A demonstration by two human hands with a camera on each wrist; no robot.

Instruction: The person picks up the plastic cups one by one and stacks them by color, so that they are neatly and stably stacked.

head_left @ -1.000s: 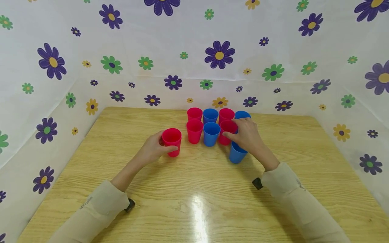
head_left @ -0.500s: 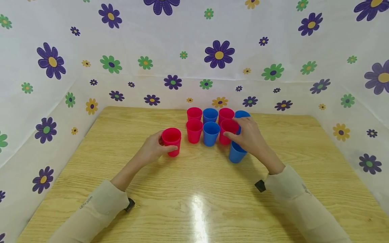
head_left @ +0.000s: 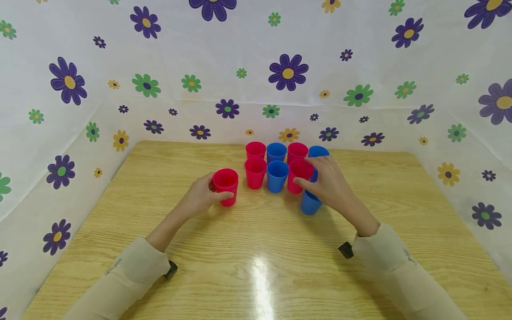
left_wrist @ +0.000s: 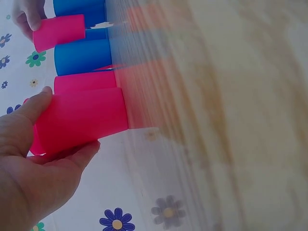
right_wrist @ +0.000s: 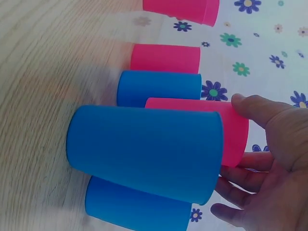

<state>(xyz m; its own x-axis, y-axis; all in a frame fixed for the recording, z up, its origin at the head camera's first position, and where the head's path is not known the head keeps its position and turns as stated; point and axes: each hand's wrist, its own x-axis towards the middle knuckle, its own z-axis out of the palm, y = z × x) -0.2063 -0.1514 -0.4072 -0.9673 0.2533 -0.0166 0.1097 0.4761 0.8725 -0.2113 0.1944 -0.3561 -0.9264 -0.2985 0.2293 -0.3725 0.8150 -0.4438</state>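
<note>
My left hand (head_left: 202,195) grips a red cup (head_left: 228,182) that stands alone on the wooden table (head_left: 260,258), left of the group. In the left wrist view my left hand (left_wrist: 38,163) has its thumb and fingers wrapped round that red cup (left_wrist: 82,122). My right hand (head_left: 328,182) holds the front-row red cup (head_left: 298,171) at its rim, thumb on the near side. The right wrist view shows my right hand (right_wrist: 274,159) with the thumb on the red cup (right_wrist: 231,139). A blue cup (head_left: 309,205) (right_wrist: 144,151) stands just below the palm.
Two rows of upright cups stand mid-table: the back row (head_left: 277,152) alternates red and blue, and in front are a red cup (head_left: 256,173) and a blue cup (head_left: 278,175). Flowered cloth walls (head_left: 240,66) enclose the back and both sides of the table.
My right forearm has drawn back a little toward the lower right, while the hand stays on the red cup. My left hand and its cup have not moved.
</note>
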